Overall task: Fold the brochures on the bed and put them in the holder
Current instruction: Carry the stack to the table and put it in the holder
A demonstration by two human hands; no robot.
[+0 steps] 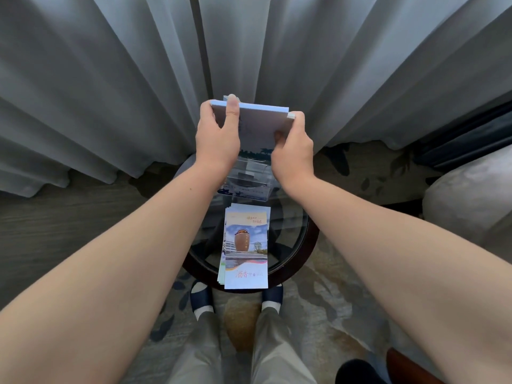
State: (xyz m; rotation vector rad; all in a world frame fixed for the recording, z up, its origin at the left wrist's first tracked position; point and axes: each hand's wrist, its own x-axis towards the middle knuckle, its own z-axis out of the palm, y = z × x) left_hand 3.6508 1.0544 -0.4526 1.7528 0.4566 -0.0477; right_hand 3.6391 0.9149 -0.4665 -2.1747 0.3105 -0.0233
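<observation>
Head view: my left hand (217, 137) & right hand (293, 153) both grasp the folded brochure stack (259, 126) by its side edges, just above the clear holder (249, 176). I'd square the edges, keep it upright, then lower straight into the slot w/o splaying. Spare brochures (246, 245) lie near the clear holder, on my side.

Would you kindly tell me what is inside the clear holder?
Printed brochure edges show low inside the holder. The stack held by the left hand and right hand reaches its top; the hands hide its upper corners.
</observation>
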